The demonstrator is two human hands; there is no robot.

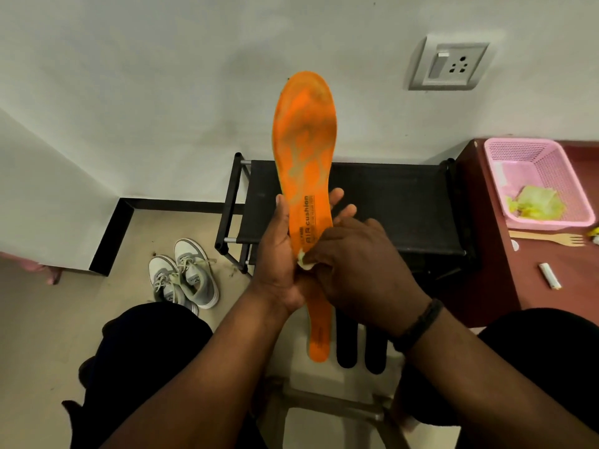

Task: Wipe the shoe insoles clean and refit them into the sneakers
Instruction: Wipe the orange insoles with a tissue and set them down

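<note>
A long orange insole (304, 137) with grey worn patches and black "AIR cushion" lettering stands upright in front of me. My left hand (278, 254) grips it around the middle, thumb on its left edge and fingertips showing past its right edge. My right hand (356, 264) pinches a small pale yellowish wipe (304, 261) and presses it on the insole's lower half. A second orange insole (319, 338) lies below my hands, partly hidden. A pair of grey and white sneakers (184, 277) sits on the floor at the left.
A black fabric rack (389, 202) stands against the wall behind the insole. At the right, a dark red table (551, 280) holds a pink basket (544, 183) with crumpled yellow-green wipes, a wooden fork (551, 238) and a small white tube (550, 276). My knees frame the bottom.
</note>
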